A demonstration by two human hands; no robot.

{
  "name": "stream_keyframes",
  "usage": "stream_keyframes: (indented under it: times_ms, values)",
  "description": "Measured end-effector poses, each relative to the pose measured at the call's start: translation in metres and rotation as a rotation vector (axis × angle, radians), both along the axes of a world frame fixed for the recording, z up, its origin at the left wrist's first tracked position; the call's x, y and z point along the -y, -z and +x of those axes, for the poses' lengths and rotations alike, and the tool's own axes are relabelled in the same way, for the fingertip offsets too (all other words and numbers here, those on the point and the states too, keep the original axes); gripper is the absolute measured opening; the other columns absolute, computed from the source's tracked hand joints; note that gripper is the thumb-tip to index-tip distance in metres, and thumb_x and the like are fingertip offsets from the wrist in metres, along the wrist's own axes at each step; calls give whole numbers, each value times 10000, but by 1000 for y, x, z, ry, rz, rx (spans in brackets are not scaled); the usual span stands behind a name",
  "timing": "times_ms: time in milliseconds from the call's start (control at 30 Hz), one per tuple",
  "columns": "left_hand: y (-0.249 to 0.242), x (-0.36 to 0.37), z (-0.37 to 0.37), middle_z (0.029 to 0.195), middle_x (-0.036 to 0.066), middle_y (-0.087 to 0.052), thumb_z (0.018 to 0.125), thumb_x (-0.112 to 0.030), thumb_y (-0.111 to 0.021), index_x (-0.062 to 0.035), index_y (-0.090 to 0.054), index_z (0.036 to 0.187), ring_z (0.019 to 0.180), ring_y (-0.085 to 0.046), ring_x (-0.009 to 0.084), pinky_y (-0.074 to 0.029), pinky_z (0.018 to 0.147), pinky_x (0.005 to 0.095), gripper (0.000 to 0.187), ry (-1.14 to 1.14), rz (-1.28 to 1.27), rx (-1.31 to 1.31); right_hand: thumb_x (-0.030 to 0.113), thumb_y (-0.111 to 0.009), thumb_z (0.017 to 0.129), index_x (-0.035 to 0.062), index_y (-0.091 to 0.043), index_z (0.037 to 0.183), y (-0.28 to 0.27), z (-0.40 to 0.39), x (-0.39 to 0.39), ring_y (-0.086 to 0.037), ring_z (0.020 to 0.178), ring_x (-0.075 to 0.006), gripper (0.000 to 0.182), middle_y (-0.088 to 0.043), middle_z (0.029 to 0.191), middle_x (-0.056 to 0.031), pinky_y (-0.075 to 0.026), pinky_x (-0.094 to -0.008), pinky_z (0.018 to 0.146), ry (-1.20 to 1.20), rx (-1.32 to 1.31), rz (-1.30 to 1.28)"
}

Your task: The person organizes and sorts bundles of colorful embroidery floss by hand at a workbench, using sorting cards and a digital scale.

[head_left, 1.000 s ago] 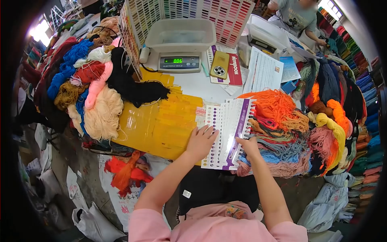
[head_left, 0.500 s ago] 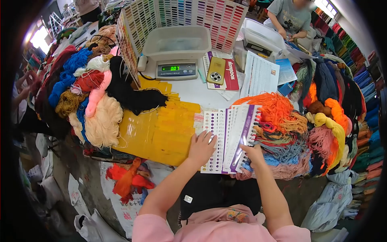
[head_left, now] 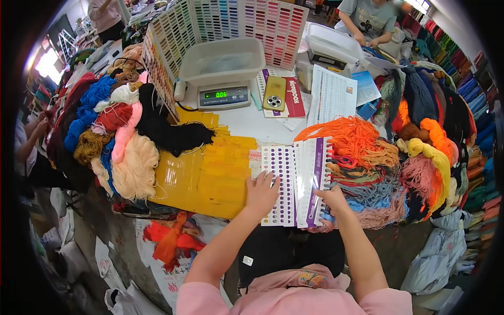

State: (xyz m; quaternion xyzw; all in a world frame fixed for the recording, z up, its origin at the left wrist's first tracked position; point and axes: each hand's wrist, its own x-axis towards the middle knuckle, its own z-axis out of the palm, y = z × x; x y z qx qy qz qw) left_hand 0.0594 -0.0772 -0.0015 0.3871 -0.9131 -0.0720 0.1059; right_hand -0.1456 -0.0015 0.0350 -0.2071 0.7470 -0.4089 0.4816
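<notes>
A stack of white and purple colour sample cards (head_left: 295, 178) with rows of dots lies fanned at the table's near edge. My left hand (head_left: 261, 192) rests flat on the leftmost card, fingers spread. My right hand (head_left: 332, 198) pinches the lower right edge of the cards beside a heap of mixed yarn (head_left: 367, 173). Yellow sheets (head_left: 210, 170) lie just left of the cards.
A digital scale (head_left: 223, 94) bearing a clear tub stands behind, with a phone (head_left: 274, 93) on a red booklet, printed sheets (head_left: 332, 94) and colour chart boards (head_left: 236, 21). Yarn skeins (head_left: 121, 131) pile left and right. Another person (head_left: 370, 18) works at the far right.
The cards have shifted slightly and stand more squared. My right hand slid down to their lower right edge; my left hand stayed on the left card.
</notes>
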Motion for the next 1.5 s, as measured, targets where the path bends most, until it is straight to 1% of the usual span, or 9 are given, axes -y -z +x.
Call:
stream_keyframes:
  times_ms: [133, 233, 333, 500, 767, 1033, 1267, 1367, 1500]
  values:
    - [2, 4, -10, 1206, 88, -380, 719, -184, -528, -58, -448, 1124, 1150, -319, 242, -282, 877, 467, 432, 50, -96, 58, 51, -626, 643, -30, -502, 922, -1, 1, 2, -536, 656, -170, 316, -570, 822, -97, -408, -285, 558, 34, -58, 36]
    - [0, 9, -16, 1289, 87, -296, 711, -65, -472, -44, -364, 1200, 1216, -249, 228, -227, 953, 464, 501, 186, 132, 112, 80, -625, 653, -38, -508, 914, -5, 2, 0, -533, 635, -165, 309, -571, 804, -97, -406, -279, 553, 19, -56, 3]
    - [-9, 13, -13, 1309, 69, -271, 706, -45, -448, -49, -319, 1233, 1212, -259, 208, -236, 955, 448, 542, 212, 198, 163, 124, -615, 682, -39, -497, 918, -13, -2, -6, -522, 637, -156, 310, -566, 801, -95, -404, -278, 559, -2, -65, -10]
    - [-14, 13, -17, 1309, 66, -278, 717, -80, -452, -47, -330, 1227, 1214, -256, 215, -245, 948, 454, 526, 196, 240, 193, 193, -591, 728, -35, -488, 894, -11, -1, 0, -491, 643, -133, 300, -548, 786, -81, -393, -274, 554, 64, -50, -13]
    - [-4, 1, -30, 1240, 78, -374, 753, -139, -454, -96, -380, 1201, 1172, -312, 241, -262, 907, 481, 456, 59, 149, 62, 155, -592, 707, -30, -551, 742, 12, 13, 3, -449, 485, -109, 193, -515, 595, -42, -347, -270, 429, 114, -98, -66]
    - [-9, -7, -35, 1229, 75, -366, 785, -295, -483, -123, -377, 1202, 1152, -309, 257, -246, 885, 536, 463, 10, 164, 45, 200, -609, 701, -29, -524, 861, 0, -2, -18, -487, 577, -129, 292, -544, 721, -77, -387, -264, 494, 167, -79, -20]
    - [-20, -7, -42, 1230, 84, -368, 762, -335, -528, -115, -384, 1195, 1141, -322, 250, -251, 878, 537, 506, -5, 174, 158, 190, -605, 691, -68, -552, 829, 5, 4, -16, -521, 620, -155, 298, -560, 715, -120, -407, -299, 536, 87, -178, -1]
    - [-23, -7, -47, 1235, 88, -364, 752, -300, -538, -84, -380, 1191, 1160, -311, 247, -267, 886, 513, 514, -1, 164, 204, 194, -608, 685, -74, -557, 798, 24, 1, -17, -539, 626, -180, 295, -564, 689, -141, -411, -315, 558, 95, -165, 5]
    - [1, -2, -57, 1282, 101, -319, 727, -118, -471, -31, -358, 1195, 1204, -270, 237, -260, 919, 480, 490, 146, 138, 45, 175, -606, 700, -3, -561, 807, 47, -5, -21, -478, 558, -127, 212, -551, 696, -52, -378, -264, 486, 70, -269, -56]
